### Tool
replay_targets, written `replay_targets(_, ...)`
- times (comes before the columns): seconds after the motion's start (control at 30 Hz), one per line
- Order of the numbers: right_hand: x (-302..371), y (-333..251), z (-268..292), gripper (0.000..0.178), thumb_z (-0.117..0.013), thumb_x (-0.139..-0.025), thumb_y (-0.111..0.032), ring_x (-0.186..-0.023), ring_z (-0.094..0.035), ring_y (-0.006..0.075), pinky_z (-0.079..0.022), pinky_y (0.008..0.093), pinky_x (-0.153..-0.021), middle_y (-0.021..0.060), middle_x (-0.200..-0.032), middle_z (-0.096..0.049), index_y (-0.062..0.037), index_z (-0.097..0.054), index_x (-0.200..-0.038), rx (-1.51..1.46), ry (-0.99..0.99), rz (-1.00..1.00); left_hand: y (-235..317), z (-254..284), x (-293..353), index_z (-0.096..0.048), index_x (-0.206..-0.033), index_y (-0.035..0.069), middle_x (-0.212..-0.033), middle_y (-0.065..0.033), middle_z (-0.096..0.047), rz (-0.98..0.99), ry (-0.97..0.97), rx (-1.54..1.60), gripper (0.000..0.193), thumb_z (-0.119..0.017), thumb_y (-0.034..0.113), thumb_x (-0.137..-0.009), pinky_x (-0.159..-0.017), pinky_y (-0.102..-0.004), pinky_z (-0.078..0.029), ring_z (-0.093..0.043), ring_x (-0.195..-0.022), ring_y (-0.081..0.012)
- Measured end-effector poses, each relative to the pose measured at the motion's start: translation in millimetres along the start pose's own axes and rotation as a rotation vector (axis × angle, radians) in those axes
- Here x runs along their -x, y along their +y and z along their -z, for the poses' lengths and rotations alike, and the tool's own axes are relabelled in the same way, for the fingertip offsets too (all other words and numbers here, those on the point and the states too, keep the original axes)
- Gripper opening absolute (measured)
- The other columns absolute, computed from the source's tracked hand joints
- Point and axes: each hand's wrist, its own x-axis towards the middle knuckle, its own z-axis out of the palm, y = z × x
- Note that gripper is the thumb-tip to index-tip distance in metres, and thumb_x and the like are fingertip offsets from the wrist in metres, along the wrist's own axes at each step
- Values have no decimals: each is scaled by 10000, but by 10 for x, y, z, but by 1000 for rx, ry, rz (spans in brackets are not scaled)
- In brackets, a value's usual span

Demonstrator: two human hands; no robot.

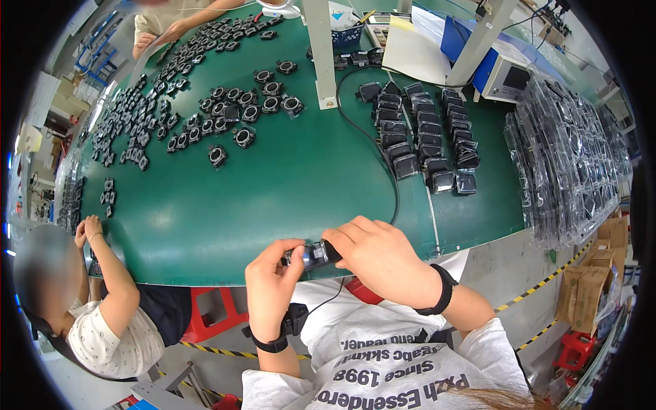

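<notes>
Near the table's front edge, my left hand [272, 270] pinches one end of a small shiny black device [314, 255] between thumb and fingers. My right hand [372, 254] comes in from the right and closes over a black piece [332, 251] at the device's other end. Whether the two pieces are joined or only touching, I cannot tell. A black cable [395, 181] runs down the table and disappears behind my right hand; its end is hidden.
Many round-faced black devices [217, 155] spread over the green table [239, 205]. Rows of film-wrapped black devices [406, 166] lie at right, beside stacked clear trays [567, 164]. A metal post [321, 61] rises mid-table. Co-workers sit at left [113, 328] and far left [178, 27].
</notes>
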Motion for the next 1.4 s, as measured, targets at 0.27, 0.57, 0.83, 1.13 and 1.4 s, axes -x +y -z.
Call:
replay_targets(0.27, 149, 47, -44, 510, -811, -688, -175, -970, -631, 215, -530, 350, -813, 25, -1022, -682, -71, -624, -1151, -27, 109, -7, -33, -88, 77, -710, -994, 19, -770, -53, -651, 30, -50, 53, 120, -696, 92, -901, -531, -232, -414, -488, -572, -72)
replay_targets(0.57, 213, 122, -104, 501, -813, -704, -198, -1002, -629, 217, -526, 354, -849, 18, -1049, -695, -104, -675, -1176, -158, 193, -35, -185, -123, 76, -711, -1001, 24, -750, -33, -628, 36, -52, 143, 118, -687, 92, -907, -533, -238, -392, -447, -561, -72)
replay_targets(0.83, 259, 100, -108, 492, -802, -732, -201, -1023, -618, 221, -519, 358, -883, 11, -1090, -696, -96, -667, -1193, -144, 210, -40, -229, -164, 101, -717, -1035, 40, -1011, -41, -561, -67, -32, 181, 160, -723, 70, -879, -588, -239, -442, -531, -753, -82)
replay_targets(1.13, 261, 81, -95, 493, -790, -743, -145, -1012, -619, 244, -544, 352, -865, 52, -1136, -674, -73, -643, -1209, -212, 158, -47, -103, -42, 63, -698, -1119, 44, -1082, -60, -593, -28, -255, 300, 448, -863, 39, -703, -753, -282, -551, -643, -891, -170)
replay_targets(1.4, 272, 3, -118, 505, -782, -751, -158, -1001, -639, 226, -580, 331, -746, 71, -1127, -645, -49, -596, -1208, 74, 135, -12, 128, 36, 13, -695, -1104, 35, -987, -106, -649, -136, -270, -100, 447, -854, 56, -686, -726, -307, -565, -668, -827, -239)
